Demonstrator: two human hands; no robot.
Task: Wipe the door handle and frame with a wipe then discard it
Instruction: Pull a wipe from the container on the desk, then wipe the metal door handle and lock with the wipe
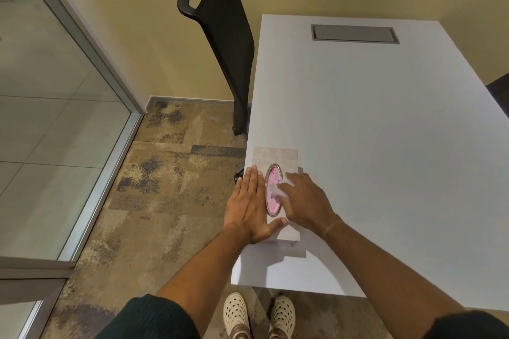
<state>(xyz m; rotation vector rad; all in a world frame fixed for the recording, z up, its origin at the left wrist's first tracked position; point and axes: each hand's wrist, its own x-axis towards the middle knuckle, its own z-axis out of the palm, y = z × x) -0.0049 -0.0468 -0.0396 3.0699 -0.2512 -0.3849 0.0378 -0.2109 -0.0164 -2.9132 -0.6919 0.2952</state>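
A wipe box is steadied on the white table by the flat left hand — a white wipe is pinched at its pink oval opening by the right hand. A black chair is seen beside the table.

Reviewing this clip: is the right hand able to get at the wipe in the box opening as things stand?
Probably yes. The right hand already has its fingers on the white wipe poking from the oval opening of the wipe box, while the left hand lies flat on the box beside it, not blocking.
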